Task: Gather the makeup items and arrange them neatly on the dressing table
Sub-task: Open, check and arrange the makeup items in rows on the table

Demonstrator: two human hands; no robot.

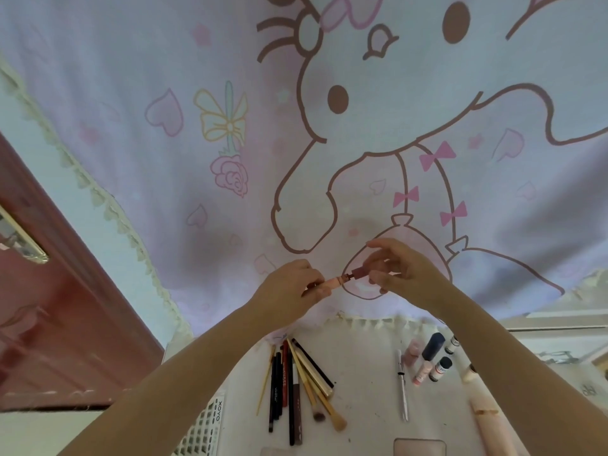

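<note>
I hold a small pink lip gloss tube (334, 282) in the air over the back of the white dressing table (365, 386). My left hand (289, 291) grips the pink body. My right hand (398, 269) pinches its dark rose cap (358, 273), which sits slightly apart from the body. Below, a bundle of pencils and brushes (296, 386) lies in a rough row on the table. To the right lie a slim silver tool (403, 386) and a cluster of small bottles and tubes (431, 360).
A cartoon-print pink curtain (230, 143) hangs behind the table. A dark red door (49, 291) stands at the left. A white lattice basket (204, 426) sits at the table's front left, a flat compact (419, 447) at the front edge, and a cream tube (490, 422) at the right.
</note>
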